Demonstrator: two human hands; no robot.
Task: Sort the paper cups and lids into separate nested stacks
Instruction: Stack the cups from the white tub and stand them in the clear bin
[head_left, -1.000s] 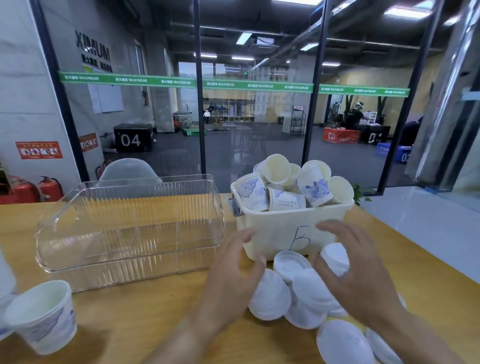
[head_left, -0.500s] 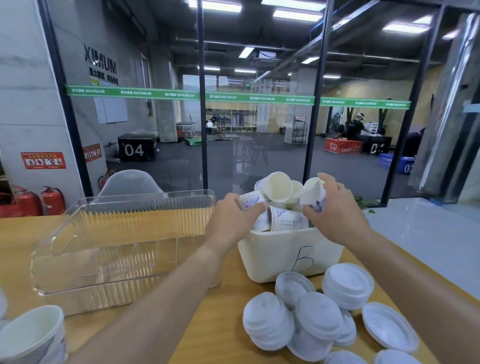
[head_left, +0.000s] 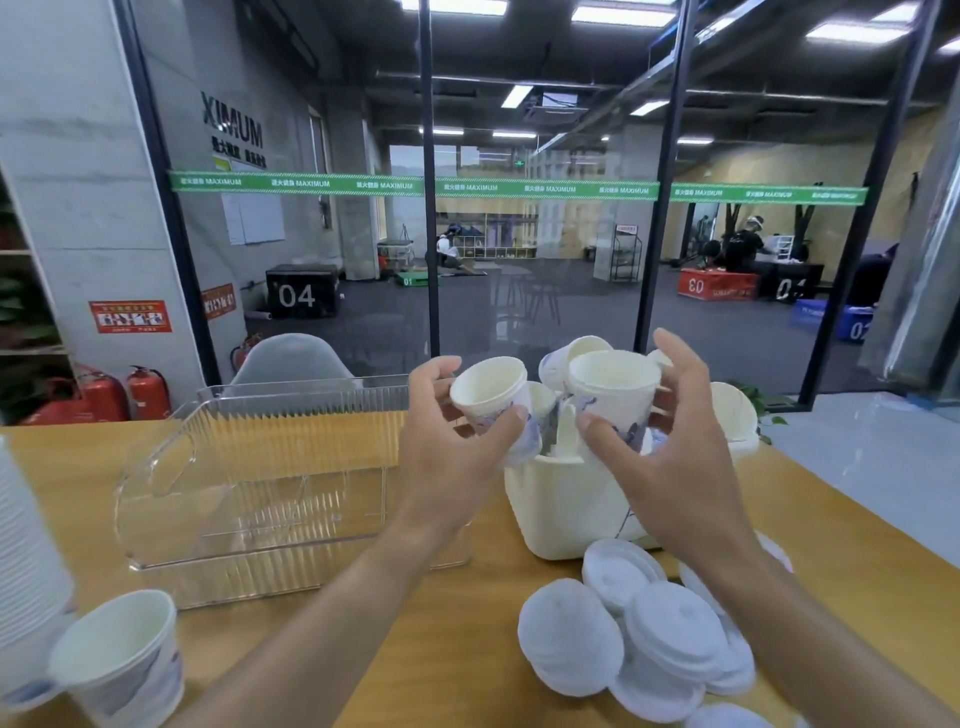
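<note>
Each hand lifts a paper cup above the cream bin: the left hand curls thumb and fingers round one cup, the right hand pinches another cup, upper fingers spread. Loose cups heaped at the bin's 3 o'clock rim could topple if brushed, and squeezing may crumple a wall. Open tabletop lies at 7 o'clock, between the clear tray and the scattered lids.

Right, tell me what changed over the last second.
Both hands left the lids and went up to the bin. The left hand now grips one cup and the right hand grips another cup, both lifted over the bin. Unchanged: the lids on the table, the clear tray, and the near cup.
</note>
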